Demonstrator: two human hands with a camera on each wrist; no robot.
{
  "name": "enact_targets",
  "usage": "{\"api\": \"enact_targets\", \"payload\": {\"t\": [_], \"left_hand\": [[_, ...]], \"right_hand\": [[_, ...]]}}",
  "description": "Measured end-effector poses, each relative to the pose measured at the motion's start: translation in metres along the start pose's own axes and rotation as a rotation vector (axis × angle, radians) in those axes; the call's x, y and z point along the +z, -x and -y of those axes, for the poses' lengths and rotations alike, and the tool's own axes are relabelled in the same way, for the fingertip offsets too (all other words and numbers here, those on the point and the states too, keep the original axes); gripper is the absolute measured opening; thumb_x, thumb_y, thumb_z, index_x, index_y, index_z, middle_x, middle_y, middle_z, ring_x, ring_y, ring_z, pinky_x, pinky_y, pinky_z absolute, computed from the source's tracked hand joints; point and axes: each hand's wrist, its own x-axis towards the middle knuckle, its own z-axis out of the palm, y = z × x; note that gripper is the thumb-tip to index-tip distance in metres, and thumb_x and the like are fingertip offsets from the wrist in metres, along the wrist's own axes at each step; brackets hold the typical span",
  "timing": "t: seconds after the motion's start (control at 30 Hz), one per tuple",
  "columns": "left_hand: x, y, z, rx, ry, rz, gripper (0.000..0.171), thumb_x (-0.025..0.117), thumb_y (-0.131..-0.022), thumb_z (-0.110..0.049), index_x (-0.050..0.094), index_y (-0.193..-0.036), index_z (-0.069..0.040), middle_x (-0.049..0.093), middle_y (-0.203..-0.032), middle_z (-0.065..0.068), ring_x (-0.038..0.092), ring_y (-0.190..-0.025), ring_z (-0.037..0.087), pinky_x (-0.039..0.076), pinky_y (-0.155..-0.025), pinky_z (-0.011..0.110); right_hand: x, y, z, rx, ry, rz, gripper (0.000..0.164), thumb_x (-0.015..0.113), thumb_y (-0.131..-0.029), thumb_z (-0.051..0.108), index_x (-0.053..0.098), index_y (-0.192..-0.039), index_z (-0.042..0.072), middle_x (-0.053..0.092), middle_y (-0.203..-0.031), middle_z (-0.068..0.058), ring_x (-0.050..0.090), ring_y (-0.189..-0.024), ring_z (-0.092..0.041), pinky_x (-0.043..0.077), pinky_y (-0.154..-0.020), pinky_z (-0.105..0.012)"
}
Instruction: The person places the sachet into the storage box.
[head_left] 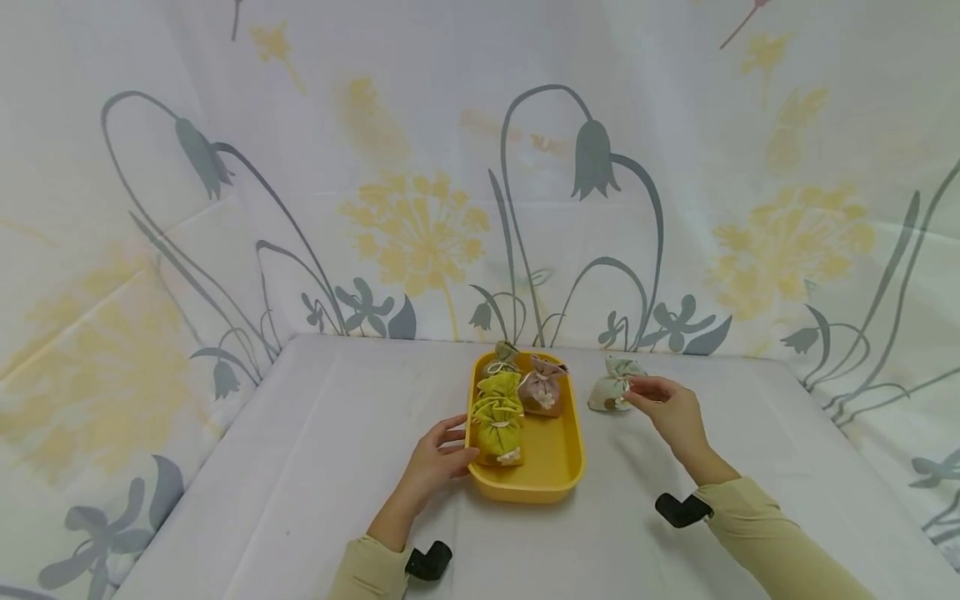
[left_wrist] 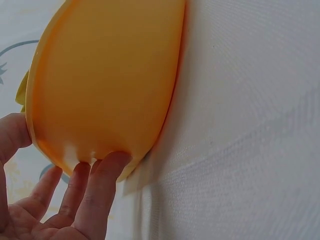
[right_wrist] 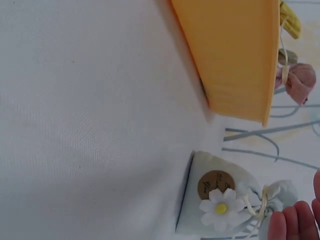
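Observation:
A yellow tray point(head_left: 542, 483) stands on the white-covered table. My left hand point(head_left: 442, 450) holds its left side, with the thumb at the rim and the fingers point(left_wrist: 97, 195) against the outer wall. My right hand point(head_left: 671, 412) pinches the gathered neck of a pale green drawstring pouch point(head_left: 607, 392) to the right of the tray. A white flower and a round brown tag point(right_wrist: 212, 184) decorate this pouch. Inside the tray, two yellow-green pouches point(head_left: 498, 429) sit along the left, with an olive pouch point(head_left: 504, 357) behind them. A pinkish pouch point(head_left: 542, 392) stands at the back right.
A white cloth covers the table point(head_left: 345, 467). Behind it hangs a flower-patterned curtain point(head_left: 420, 125), which also runs along both sides. Each wrist carries a small black camera mount point(head_left: 682, 510).

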Motion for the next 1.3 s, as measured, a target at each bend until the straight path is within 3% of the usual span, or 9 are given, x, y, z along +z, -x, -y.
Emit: {"api": "enact_targets", "payload": {"t": [0.27, 0.6, 0.73, 0.87, 1.0, 1.1, 1.3], "left_hand": [[-0.003, -0.015, 0.024, -0.021, 0.010, -0.013, 0.061, 0.068, -0.084, -0.011, 0.040, -0.138, -0.004, 0.048, -0.125, 0.021, 0.056, -0.107, 0.033, 0.055, -0.075, 0.037], [0.000, 0.001, 0.000, -0.006, -0.004, -0.005, 0.059, 0.065, -0.085, -0.008, 0.040, -0.137, 0.001, 0.048, -0.124, 0.024, 0.056, -0.107, 0.035, 0.055, -0.076, 0.037], [0.001, 0.002, -0.001, -0.008, -0.008, -0.012, 0.058, 0.065, -0.085, -0.009, 0.040, -0.137, 0.000, 0.048, -0.124, 0.024, 0.056, -0.107, 0.035, 0.055, -0.076, 0.037], [0.000, 0.001, 0.000, -0.007, -0.010, -0.013, 0.058, 0.065, -0.085, -0.009, 0.040, -0.137, 0.000, 0.048, -0.124, 0.024, 0.056, -0.107, 0.035, 0.055, -0.076, 0.037], [0.000, 0.000, 0.000, -0.007, -0.009, -0.007, 0.058, 0.065, -0.085, -0.008, 0.040, -0.137, 0.000, 0.048, -0.124, 0.024, 0.055, -0.108, 0.035, 0.055, -0.077, 0.038], [0.000, 0.000, 0.000, -0.005, -0.010, -0.008, 0.058, 0.065, -0.085, -0.008, 0.040, -0.137, 0.000, 0.048, -0.124, 0.023, 0.055, -0.108, 0.035, 0.054, -0.077, 0.038], [0.001, 0.001, -0.001, -0.005, -0.016, -0.011, 0.057, 0.064, -0.086, -0.008, 0.040, -0.137, 0.000, 0.048, -0.124, 0.023, 0.055, -0.108, 0.035, 0.054, -0.077, 0.038]], "right_hand": [[-0.005, -0.010, -0.006, -0.033, 0.056, -0.105, 0.029, 0.073, -0.080, 0.010, 0.067, -0.102, -0.006, 0.067, -0.089, -0.017, 0.054, -0.069, 0.010, 0.043, -0.060, -0.010], [-0.005, -0.026, -0.011, -0.034, 0.090, -0.209, 0.029, 0.075, -0.078, 0.010, 0.067, -0.101, -0.006, 0.065, -0.089, -0.020, 0.048, -0.065, 0.012, 0.041, -0.056, -0.009], [-0.006, -0.033, -0.013, -0.006, 0.093, -0.169, 0.034, 0.075, -0.079, 0.012, 0.066, -0.105, -0.007, 0.064, -0.097, -0.023, 0.050, -0.072, 0.007, 0.041, -0.061, -0.007], [-0.007, -0.040, -0.015, 0.025, 0.062, -0.077, 0.042, 0.074, -0.081, 0.014, 0.061, -0.113, -0.009, 0.061, -0.109, -0.026, 0.059, -0.091, -0.016, 0.041, -0.067, -0.005], [-0.006, -0.044, -0.017, 0.063, 0.011, 0.044, 0.048, 0.070, -0.083, 0.013, 0.055, -0.122, -0.010, 0.054, -0.121, -0.026, 0.054, -0.107, -0.035, 0.043, -0.069, -0.007], [-0.004, -0.045, -0.017, 0.068, 0.022, 0.094, 0.048, 0.068, -0.086, 0.014, 0.052, -0.125, -0.009, 0.052, -0.124, -0.026, 0.054, -0.106, -0.032, 0.043, -0.071, -0.008], [-0.002, -0.047, -0.016, 0.069, 0.026, 0.076, 0.039, 0.070, -0.084, 0.013, 0.060, -0.114, -0.008, 0.063, -0.108, -0.023, 0.055, -0.084, -0.001, 0.044, -0.069, -0.011]]}}
